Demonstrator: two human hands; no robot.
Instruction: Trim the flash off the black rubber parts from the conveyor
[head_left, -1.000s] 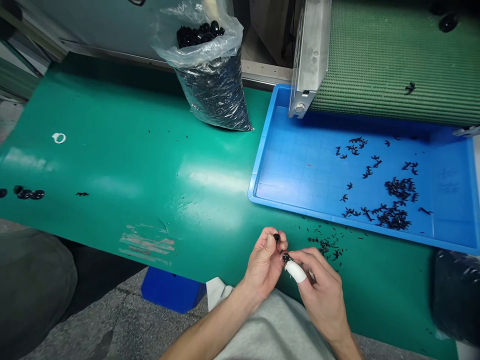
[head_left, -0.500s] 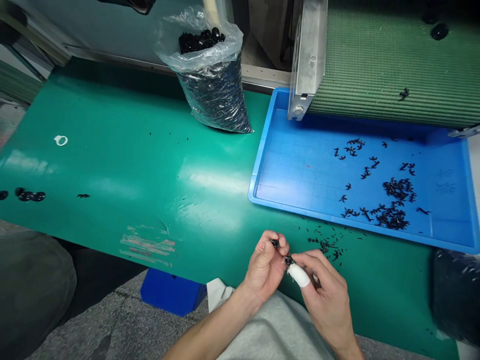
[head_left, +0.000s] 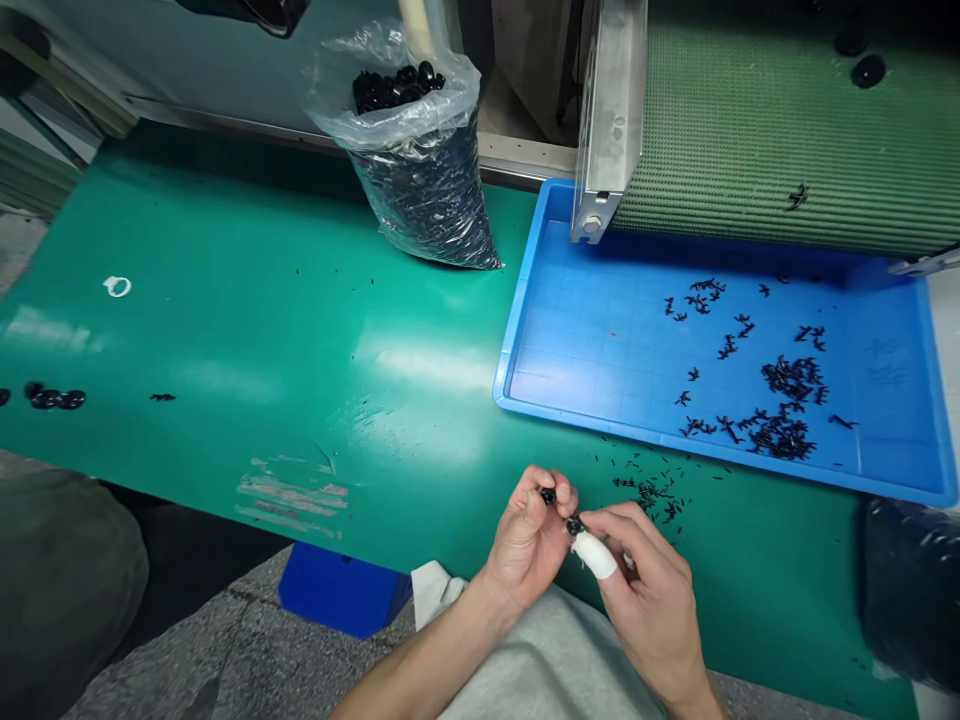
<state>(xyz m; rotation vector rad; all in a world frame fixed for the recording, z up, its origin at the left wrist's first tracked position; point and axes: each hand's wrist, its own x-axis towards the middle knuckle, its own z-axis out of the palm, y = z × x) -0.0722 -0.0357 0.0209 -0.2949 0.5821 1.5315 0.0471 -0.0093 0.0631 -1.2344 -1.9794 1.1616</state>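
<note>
Here, left hand point(head_left: 529, 540) pinched shut on a small black part point(head_left: 548, 496), right hand point(head_left: 649, 600) pinching a second black part point(head_left: 575, 525)

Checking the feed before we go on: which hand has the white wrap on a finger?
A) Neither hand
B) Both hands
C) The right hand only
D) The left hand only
C: the white wrap is on the right hand, which pinches a small black piece; the left hand, holding a black piece, has no wrap.
</note>
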